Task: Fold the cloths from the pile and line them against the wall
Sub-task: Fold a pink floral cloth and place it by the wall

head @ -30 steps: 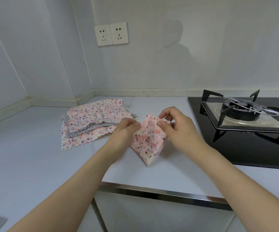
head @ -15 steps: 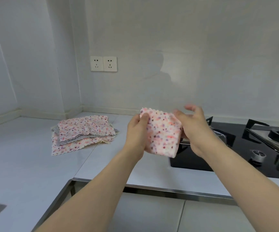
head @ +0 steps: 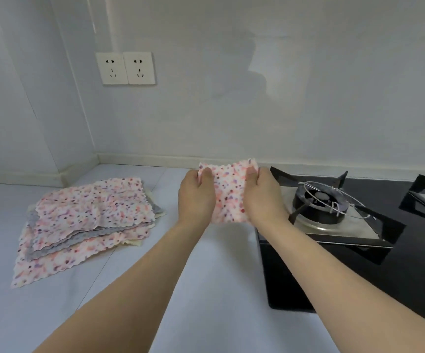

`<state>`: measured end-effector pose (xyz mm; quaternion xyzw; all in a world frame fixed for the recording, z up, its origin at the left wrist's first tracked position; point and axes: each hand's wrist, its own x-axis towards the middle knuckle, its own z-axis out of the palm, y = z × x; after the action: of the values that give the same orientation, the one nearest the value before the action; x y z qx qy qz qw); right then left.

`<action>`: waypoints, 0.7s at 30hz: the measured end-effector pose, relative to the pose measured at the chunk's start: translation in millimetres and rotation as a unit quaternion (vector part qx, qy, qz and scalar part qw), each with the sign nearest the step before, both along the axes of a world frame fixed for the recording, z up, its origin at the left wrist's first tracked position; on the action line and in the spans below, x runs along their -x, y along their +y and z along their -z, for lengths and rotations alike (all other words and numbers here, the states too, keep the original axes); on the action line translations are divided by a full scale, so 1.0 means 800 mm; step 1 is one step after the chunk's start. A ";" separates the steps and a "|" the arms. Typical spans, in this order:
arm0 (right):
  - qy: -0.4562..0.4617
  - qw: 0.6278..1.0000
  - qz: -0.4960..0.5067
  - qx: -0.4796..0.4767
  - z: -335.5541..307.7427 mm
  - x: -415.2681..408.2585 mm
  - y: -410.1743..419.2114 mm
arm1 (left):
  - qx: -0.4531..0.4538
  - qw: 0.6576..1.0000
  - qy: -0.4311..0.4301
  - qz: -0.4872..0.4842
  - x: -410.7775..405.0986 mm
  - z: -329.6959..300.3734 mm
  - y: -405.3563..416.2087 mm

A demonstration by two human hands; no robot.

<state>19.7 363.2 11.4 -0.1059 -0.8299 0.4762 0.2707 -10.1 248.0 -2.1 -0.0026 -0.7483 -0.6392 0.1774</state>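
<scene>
Item: folded cloth (head: pixel 228 192), floral, in my grasp just left of the stove (head: pixel 346 225). My left hand (head: pixel 196 197) and right hand (head: pixel 263 197) pinch its side edges. Light, limp; best held by corners. Pile (head: pixel 86 222) farther left.

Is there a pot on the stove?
No, the stove burner holds only a bare wire ring.

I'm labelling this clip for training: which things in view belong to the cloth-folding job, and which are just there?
Part of the job: folded cloth, left hand, right hand, pile of cloths, wall.
Just there: gas stove, wall sockets.
</scene>
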 end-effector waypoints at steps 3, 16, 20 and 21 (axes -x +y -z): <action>0.000 1.000 -0.006 -0.015 -0.032 0.039 0.015 | -0.006 1.000 -0.020 -0.008 0.037 -0.029 0.016; -0.103 0.990 0.072 0.063 -0.242 -0.032 0.143 | 0.022 0.989 -0.091 0.111 -0.019 -0.249 0.148; -0.110 0.986 0.095 0.084 -0.251 -0.055 0.217 | 0.049 0.984 -0.088 0.148 -0.036 -0.262 0.222; -0.109 0.985 0.101 0.089 -0.252 -0.059 0.239 | 0.056 0.984 -0.081 0.152 -0.040 -0.265 0.243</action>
<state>67.2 554.2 213.1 -0.2644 -0.7938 0.5039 0.2147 22.3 442.7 210.3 -0.0742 -0.7858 -0.6138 0.0168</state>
